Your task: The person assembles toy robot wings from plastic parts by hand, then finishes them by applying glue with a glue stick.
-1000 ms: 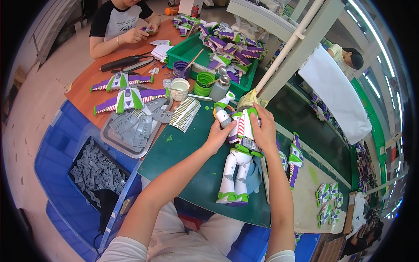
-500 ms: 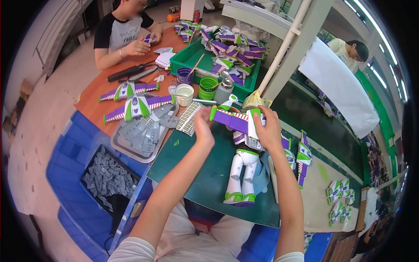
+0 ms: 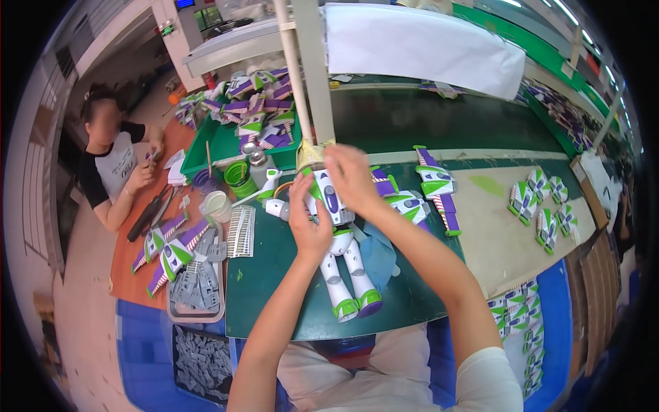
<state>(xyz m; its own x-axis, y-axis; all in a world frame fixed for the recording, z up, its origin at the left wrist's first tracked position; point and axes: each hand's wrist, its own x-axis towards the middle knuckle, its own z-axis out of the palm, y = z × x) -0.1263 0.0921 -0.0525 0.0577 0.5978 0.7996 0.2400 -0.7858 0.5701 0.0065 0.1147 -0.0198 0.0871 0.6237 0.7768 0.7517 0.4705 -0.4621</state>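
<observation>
A white, green and purple toy spaceman figure lies on the green tabletop, legs toward me. On its upper body sits a white and green backpack piece with a purple oval. My left hand is closed around the left side of the backpack and torso. Beside its upper right edge is my right hand, slightly blurred, fingers stretched out. The figure's head is hidden, and no spread wings show on the backpack now. One white arm sticks out to the left. A light blue cloth lies against the legs.
Winged backpacks lie at the right, with small wingless ones beyond. At left are a metal tray of grey parts, a white slatted piece, paint cups and a green crate. A co-worker sits far left.
My view has swung to the right. The purple wing that stretched left from the backpack no longer shows. My left hand has moved onto the backpack; my right hand has shifted to its upper right edge.
</observation>
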